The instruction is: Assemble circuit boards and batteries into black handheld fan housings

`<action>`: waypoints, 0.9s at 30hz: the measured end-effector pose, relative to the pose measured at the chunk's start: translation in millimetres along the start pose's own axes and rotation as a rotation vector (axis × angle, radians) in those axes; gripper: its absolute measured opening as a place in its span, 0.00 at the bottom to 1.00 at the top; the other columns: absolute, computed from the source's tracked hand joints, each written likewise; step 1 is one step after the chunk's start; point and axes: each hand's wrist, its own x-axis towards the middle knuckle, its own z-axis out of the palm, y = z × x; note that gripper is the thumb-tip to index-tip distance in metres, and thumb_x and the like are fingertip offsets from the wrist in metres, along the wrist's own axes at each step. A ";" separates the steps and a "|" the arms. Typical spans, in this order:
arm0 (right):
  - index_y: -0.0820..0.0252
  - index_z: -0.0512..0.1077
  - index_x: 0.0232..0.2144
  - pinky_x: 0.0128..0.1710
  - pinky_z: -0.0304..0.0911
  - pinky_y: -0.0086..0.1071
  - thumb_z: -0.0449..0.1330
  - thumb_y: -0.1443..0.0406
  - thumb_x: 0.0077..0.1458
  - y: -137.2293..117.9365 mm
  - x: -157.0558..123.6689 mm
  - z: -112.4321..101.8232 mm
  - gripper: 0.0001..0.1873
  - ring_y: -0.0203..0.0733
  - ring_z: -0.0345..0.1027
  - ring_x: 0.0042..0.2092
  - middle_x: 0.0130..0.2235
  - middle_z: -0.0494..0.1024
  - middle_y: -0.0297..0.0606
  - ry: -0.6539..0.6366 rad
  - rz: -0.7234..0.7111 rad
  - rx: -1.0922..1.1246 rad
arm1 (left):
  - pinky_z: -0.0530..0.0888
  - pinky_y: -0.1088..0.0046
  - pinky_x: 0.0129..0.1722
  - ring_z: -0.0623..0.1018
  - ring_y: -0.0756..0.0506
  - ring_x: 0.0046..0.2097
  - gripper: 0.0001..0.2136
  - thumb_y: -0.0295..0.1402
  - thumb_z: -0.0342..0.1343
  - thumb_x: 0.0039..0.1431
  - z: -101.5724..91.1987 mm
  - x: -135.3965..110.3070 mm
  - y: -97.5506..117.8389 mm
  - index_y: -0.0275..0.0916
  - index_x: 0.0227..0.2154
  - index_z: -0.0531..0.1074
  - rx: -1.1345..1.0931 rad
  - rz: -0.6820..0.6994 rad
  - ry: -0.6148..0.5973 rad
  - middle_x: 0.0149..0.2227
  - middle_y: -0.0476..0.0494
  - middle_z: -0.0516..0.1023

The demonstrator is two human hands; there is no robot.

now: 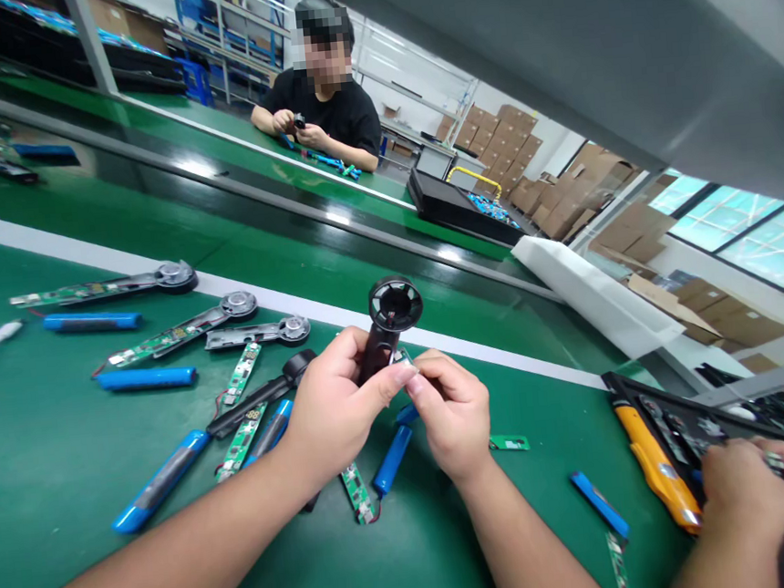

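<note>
My left hand (333,400) is wrapped round the handle of a black hand-fan housing (389,317), held upright with its round open head at the top. My right hand (452,412) pinches a small metallic part (403,358) against the side of the handle, touching my left thumb. Under both hands on the green mat (49,452) lie blue cylindrical batteries (391,459) and green circuit boards (358,494).
Left of my hands lie several blue batteries (145,379), circuit boards with round motors (182,331) and a black handle (263,392). A co-worker's hands (752,491) work at a black tray (655,408) beside an orange tool (654,463). Another person (324,108) sits across the conveyor.
</note>
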 end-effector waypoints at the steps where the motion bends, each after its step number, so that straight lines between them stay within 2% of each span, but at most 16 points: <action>1: 0.57 0.73 0.24 0.28 0.63 0.32 0.61 0.64 0.57 -1.4 1.1 0.3 0.09 0.38 0.65 0.27 0.24 0.72 0.32 -0.007 0.006 0.008 | 0.67 0.74 0.25 0.69 0.50 0.25 0.10 0.37 0.64 0.53 0.4 -0.1 -0.2 0.40 0.31 0.69 -0.007 0.001 0.003 0.25 0.56 0.70; 9: 0.57 0.73 0.26 0.23 0.59 0.29 0.59 0.63 0.58 2.0 -0.9 0.6 0.09 0.36 0.63 0.23 0.21 0.73 0.30 -0.044 0.093 0.064 | 0.69 0.74 0.25 0.70 0.50 0.25 0.11 0.37 0.66 0.51 1.5 -1.6 -1.1 0.41 0.30 0.69 -0.070 -0.023 -0.028 0.25 0.55 0.72; 17: 0.56 0.68 0.22 0.23 0.57 0.29 0.59 0.63 0.54 3.8 -1.9 -1.3 0.10 0.35 0.59 0.22 0.20 0.68 0.28 0.031 0.069 0.062 | 0.69 0.74 0.24 0.70 0.51 0.24 0.10 0.36 0.66 0.52 1.9 -2.1 -0.2 0.41 0.30 0.69 -0.078 -0.020 -0.063 0.24 0.55 0.72; 27: 0.55 0.66 0.22 0.23 0.57 0.30 0.58 0.63 0.55 4.4 -2.6 -3.0 0.10 0.36 0.58 0.22 0.20 0.66 0.28 0.038 0.037 0.057 | 0.69 0.75 0.24 0.71 0.51 0.24 0.10 0.35 0.66 0.52 2.4 -4.2 0.1 0.41 0.30 0.70 -0.104 -0.008 -0.082 0.24 0.55 0.74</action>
